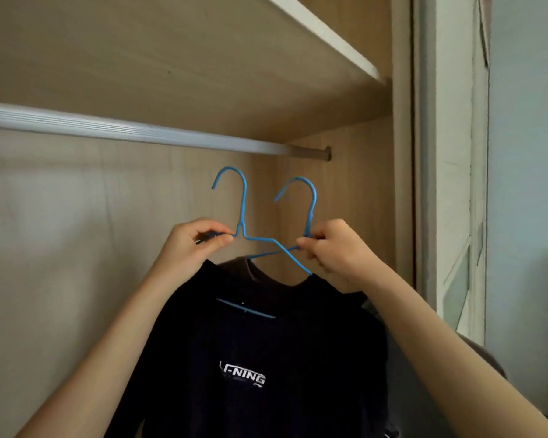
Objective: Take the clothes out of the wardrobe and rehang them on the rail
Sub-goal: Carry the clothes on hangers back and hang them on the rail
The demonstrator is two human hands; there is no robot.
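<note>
Two blue wire hangers held below the bare rail (pixel 133 131). The left hand (pixel 190 248) pinches the left hanger (pixel 242 210) carrying a dark T-shirt (pixel 266 343); the right hand (pixel 336 251) pinches the right hanger (pixel 310 200). Neither hook is yet on the rail; rehanging appears to remain.

hangers (pixel 243 203) partly hidden in shirt (pixel 266 343), rail (pixel 140 134) cut off left

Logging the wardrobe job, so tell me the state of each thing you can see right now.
left hand: pinches the left hanger
right hand: pinches the right hanger
left hanger: unhooked, below the rail
right hanger: unhooked, below the rail
dark T-shirt: hanging on a hanger, held up
rail: mounted, above both hooks
</note>
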